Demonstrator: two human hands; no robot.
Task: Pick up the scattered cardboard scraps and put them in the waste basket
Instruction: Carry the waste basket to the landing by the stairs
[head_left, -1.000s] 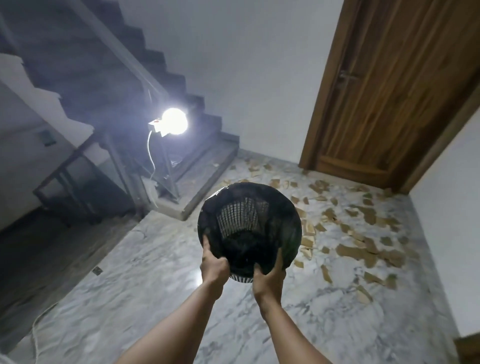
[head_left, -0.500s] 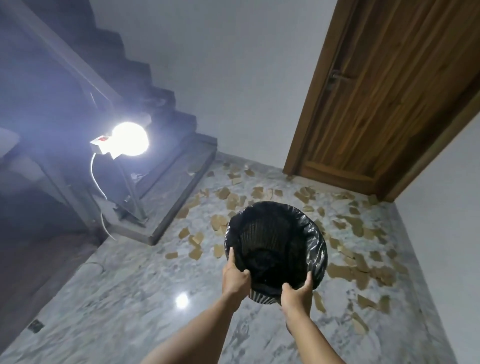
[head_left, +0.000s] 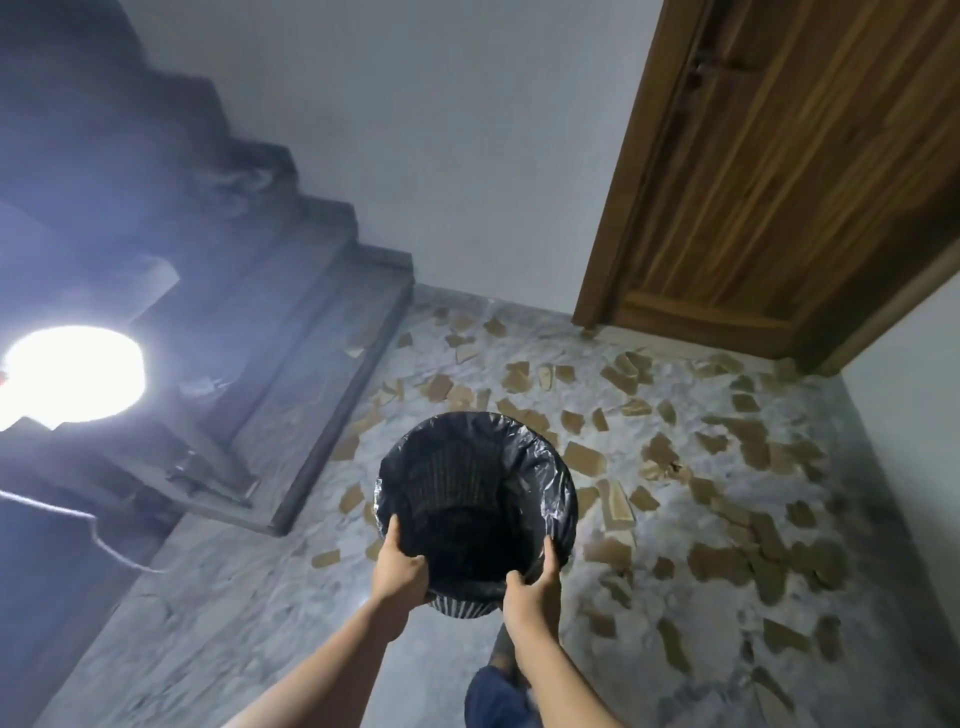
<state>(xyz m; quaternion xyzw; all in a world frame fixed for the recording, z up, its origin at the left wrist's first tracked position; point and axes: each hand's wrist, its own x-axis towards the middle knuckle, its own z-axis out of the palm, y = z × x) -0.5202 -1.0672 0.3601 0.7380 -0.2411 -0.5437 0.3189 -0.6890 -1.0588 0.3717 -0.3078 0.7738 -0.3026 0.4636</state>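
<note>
Both hands, left hand (head_left: 397, 569) and right hand (head_left: 532, 584), clasped waste basket (head_left: 475, 506) rim | basket had advanced over the cardboard scraps (head_left: 584, 457), now beyond and right of grip | none collected yet

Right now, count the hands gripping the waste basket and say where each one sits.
2. The left hand grips the near-left rim of the waste basket; the right hand grips the near-right rim. Fingers under the rim are hidden.

Marble floor (head_left: 218, 613), wooden door (head_left: 779, 197), bright lamp (head_left: 72, 371)
</note>
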